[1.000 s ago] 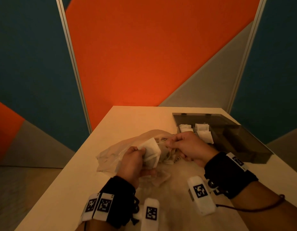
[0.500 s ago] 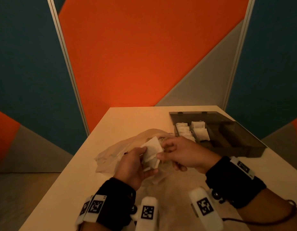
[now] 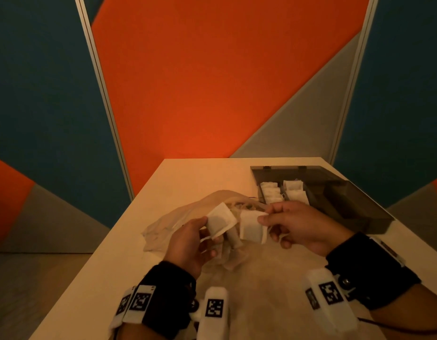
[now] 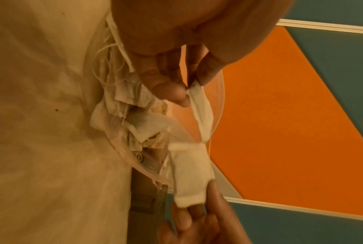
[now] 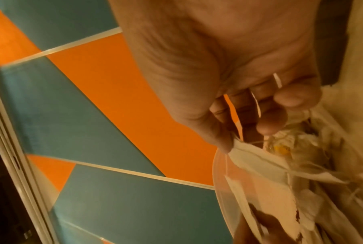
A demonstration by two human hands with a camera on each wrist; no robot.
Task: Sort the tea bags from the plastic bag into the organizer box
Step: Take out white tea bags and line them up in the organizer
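A crumpled clear plastic bag [image 3: 178, 222] holding several tea bags [image 4: 126, 107] lies mid-table. My left hand [image 3: 207, 231] is above it, pinching one white tea bag [image 3: 221, 220] between thumb and fingers; in the left wrist view this bag [image 4: 201, 109] hangs from the left hand [image 4: 190, 87]. Just to the right, my right hand [image 3: 265, 216] pinches a second white tea bag [image 3: 251, 229] by its edge, also seen as the tea bag [image 5: 258, 161] in the right hand [image 5: 243, 138]. Thin strings run between the two bags. The dark organizer box [image 3: 347, 204] stands open at the back right.
Two of the box's left compartments hold white tea bags [image 3: 282, 193]; its other compartments look dark. The table's left edge [image 3: 109, 241] runs close beside the plastic bag. Orange, teal and grey wall panels stand behind the table.
The two hands worked on one clump of tea bags together; now they have drawn apart, each with its own bag, the right hand's bag pulled to the right.
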